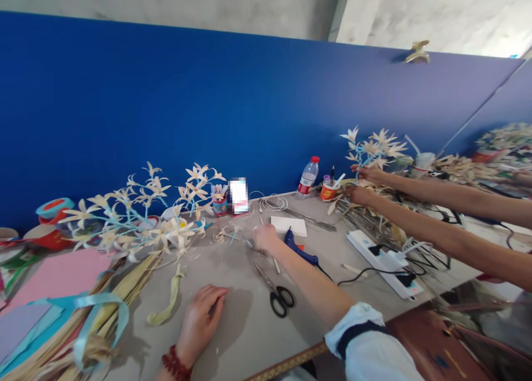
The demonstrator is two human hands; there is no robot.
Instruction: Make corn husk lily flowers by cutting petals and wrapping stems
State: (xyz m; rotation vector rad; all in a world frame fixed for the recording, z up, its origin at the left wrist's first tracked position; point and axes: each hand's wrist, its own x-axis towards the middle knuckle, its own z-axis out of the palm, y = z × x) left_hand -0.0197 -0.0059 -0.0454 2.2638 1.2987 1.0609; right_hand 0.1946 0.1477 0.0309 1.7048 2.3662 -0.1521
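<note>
My left hand rests on the table near its front edge, fingers loosely stretched with the thumb apart, holding nothing. My right hand reaches forward to the middle, its fingers curled in low over the tabletop; whatever they pinch is too small to make out. A thin pale stick lies partly under that hand. Black-handled scissors lie between my hands. A blue hot glue gun is right of my right hand, beside a white card. Curly pale scraps lie to the left.
Cream husk-like flowers on blue stems stand at left, above dried husks and pink paper. A bottle, a red cup and a power strip are at right. A co-worker's hands hold a flower spray.
</note>
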